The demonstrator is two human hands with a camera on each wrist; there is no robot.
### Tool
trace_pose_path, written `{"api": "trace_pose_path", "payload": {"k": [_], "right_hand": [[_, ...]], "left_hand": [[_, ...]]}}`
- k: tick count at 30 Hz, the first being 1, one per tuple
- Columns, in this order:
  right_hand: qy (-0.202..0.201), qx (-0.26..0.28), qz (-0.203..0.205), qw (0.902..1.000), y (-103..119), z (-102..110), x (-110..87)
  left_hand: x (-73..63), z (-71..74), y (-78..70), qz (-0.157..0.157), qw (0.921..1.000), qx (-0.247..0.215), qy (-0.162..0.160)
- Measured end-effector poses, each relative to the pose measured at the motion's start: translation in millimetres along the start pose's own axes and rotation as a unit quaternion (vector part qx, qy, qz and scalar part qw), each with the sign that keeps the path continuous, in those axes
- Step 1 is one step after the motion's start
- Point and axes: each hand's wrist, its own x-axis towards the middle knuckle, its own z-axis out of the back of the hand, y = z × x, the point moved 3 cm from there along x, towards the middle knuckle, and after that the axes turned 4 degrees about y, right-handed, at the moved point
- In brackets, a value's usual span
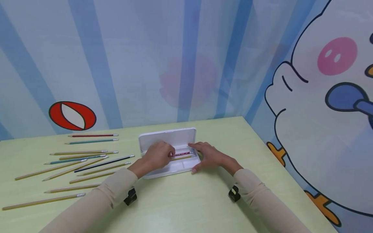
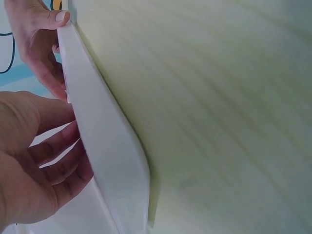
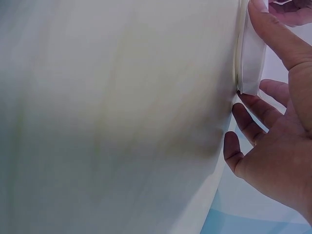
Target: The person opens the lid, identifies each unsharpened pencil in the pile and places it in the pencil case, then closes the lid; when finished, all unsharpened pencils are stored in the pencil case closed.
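A white pencil case [image 1: 167, 173] lies on the table with its lid [image 1: 180, 137] raised at the back. My left hand [image 1: 158, 156] reaches into it, fingers curled, and pinches a short red patterned pencil [image 1: 182, 154] by its left part; the fingertips are partly hidden. Beside that pencil a yellow pencil [image 1: 182, 158] lies in the case. At the case's right end my right hand [image 1: 210, 156] grips it, thumb on the near edge and fingers at the far side. In the left wrist view, the case's wall [image 2: 105, 117] hides what my left fingers hold.
Several loose pencils lie spread on the table's left side, among them a red one [image 1: 93, 136], a black one [image 1: 105, 163] and a yellow one [image 1: 43, 202]. A printed cloth wall [image 1: 140, 64] stands behind the table [image 1: 186, 207], whose right edge slants past my right arm.
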Motion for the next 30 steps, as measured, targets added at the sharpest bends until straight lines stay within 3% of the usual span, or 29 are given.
{"api": "trace_pose_path", "payload": {"k": [10, 19, 22, 27, 30], "right_hand": [[0.003, 0.0, -0.011, 0.9999, 2, 1, -0.3], [0.006, -0.003, -0.012, 0.9999, 2, 0, 0.6], [0.004, -0.004, -0.01, 0.9999, 2, 0, 0.7], [0.001, -0.006, -0.002, 1.0, 1, 0, 0.9], [0.001, -0.006, 0.006, 1.0, 1, -1, 0.7]], "left_hand": [[-4.8, 8.9, 6.0, 0.013, 0.9994, -0.033, 0.0], [-23.4, 27.0, 6.4, 0.002, 0.9958, -0.091, 0.005], [-32.5, 34.1, 8.3, -0.023, 0.9947, -0.1, 0.003], [-49.4, 45.2, 16.7, -0.091, 0.988, -0.125, 0.005], [-60.7, 53.8, 20.9, -0.103, 0.9853, -0.135, 0.018]]}}
